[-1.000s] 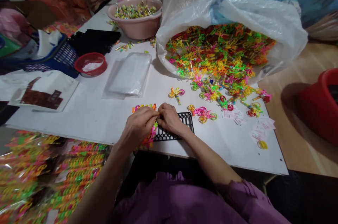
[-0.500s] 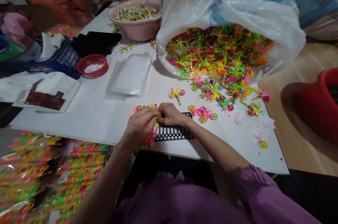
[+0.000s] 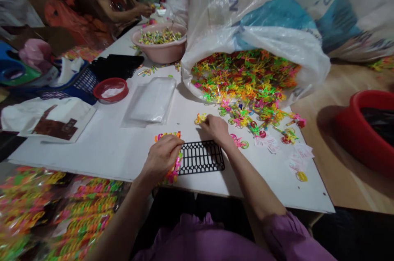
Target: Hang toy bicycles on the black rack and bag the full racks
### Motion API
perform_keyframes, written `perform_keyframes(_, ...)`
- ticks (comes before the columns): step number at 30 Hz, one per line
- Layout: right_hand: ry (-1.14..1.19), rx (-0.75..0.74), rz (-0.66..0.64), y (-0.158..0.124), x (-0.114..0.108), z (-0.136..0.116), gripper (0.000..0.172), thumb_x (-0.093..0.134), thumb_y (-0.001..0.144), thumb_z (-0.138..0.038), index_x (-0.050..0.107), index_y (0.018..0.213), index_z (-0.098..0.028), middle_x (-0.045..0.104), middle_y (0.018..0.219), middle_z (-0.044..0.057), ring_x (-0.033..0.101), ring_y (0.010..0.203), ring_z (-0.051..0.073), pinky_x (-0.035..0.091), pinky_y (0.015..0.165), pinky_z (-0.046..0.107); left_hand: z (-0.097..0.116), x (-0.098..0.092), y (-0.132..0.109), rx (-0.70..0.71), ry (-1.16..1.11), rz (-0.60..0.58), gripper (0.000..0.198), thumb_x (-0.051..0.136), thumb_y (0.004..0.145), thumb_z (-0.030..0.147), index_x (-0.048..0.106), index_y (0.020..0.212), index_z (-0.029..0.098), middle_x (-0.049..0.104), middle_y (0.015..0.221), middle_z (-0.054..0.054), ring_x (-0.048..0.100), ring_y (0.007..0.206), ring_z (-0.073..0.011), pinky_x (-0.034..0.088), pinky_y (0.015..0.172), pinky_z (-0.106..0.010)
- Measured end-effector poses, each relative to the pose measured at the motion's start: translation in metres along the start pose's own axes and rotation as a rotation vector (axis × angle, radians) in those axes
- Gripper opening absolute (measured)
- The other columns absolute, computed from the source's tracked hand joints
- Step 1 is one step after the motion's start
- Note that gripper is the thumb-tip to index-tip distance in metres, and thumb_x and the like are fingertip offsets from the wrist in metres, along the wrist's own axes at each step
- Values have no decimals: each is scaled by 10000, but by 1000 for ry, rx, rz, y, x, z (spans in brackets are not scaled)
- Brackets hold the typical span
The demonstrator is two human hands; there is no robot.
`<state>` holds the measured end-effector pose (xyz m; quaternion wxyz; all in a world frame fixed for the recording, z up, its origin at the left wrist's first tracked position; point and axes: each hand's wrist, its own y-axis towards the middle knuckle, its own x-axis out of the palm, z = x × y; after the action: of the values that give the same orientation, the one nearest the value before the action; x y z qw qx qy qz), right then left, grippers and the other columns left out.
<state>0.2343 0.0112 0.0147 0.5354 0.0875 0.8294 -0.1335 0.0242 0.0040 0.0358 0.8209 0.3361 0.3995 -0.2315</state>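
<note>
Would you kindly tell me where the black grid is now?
In the head view, the black grid lies below centre on the white table, near its front edge, just right of the left hand.

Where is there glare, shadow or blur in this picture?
All in the head view: faint glare on the clear plastic bags; shadow on the floor left of the red tub; blur over the packed toys at lower left, while the black rack looks crisper.
</note>
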Motion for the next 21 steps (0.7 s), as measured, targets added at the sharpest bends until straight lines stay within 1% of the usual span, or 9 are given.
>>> perform_keyframes(2,-62,70,-34,-2,9,8,315,581,763,-421,615,946,-166,666,893,109,614,846,255,436,709,324,0,0,1,15,18,1,166,458,873,199,620,883,170,658,873,-30,597,849,-135,464,787,-261)
perform_keyframes(6,-72,70,11,5,16,5,213,528,771,-274,606,929,-156,659,902,123,614,852,242,430,714,320,3,-1,4,6,63,-53,173,445,877,198,605,938,177,650,905,-35,593,882,-151,468,797,-283)
perform_keyframes(8,56,35,-9,3,11,-1,161,530,756,-251,607,859,-154,656,832,97,609,790,210,423,682,290,6,-1,4,-18,85,-91,186,428,880,184,600,951,176,649,911,-41,588,900,-162,466,810,-302)
perform_keyframes(10,296,-60,-29,-8,7,-6,143,549,744,-269,593,829,-163,641,762,43,584,699,162,411,628,250,8,0,5,-28,103,-108,190,421,875,164,603,930,175,650,903,-44,586,898,-173,464,806,-313)
perform_keyframes(12,527,-170,-19,-26,10,-8,149,546,752,-286,577,843,-172,618,728,-2,552,640,126,401,596,223,9,1,5,-34,117,-111,192,425,862,144,608,913,175,652,904,-45,585,892,-181,460,801,-317)
perform_keyframes(14,636,-208,-23,-44,22,-9,123,552,750,-275,572,817,-174,597,707,-17,538,623,119,401,596,221,10,1,6,-44,124,-100,196,430,850,132,612,907,177,654,903,-44,585,886,-182,457,798,-315)
perform_keyframes(16,682,-198,-23,-57,38,-11,92,568,741,-254,572,786,-173,590,714,-14,543,641,126,408,620,229,11,1,6,-57,115,-85,199,431,849,134,614,912,179,656,899,-42,586,882,-177,453,802,-310)
perform_keyframes(19,710,-212,36,-63,59,-17,103,574,747,-221,573,839,-174,593,788,3,558,715,139,418,666,235,11,-2,5,-61,38,-87,172,466,857,182,611,950,193,661,925,-25,588,905,-162,446,820,-291)
perform_keyframes(21,626,-262,43,-62,65,-22,74,549,768,-198,568,837,-177,582,815,13,551,748,145,414,678,235,11,-6,4,-63,-13,-99,177,519,848,251,598,998,202,659,967,-18,586,931,-158,445,837,-286)
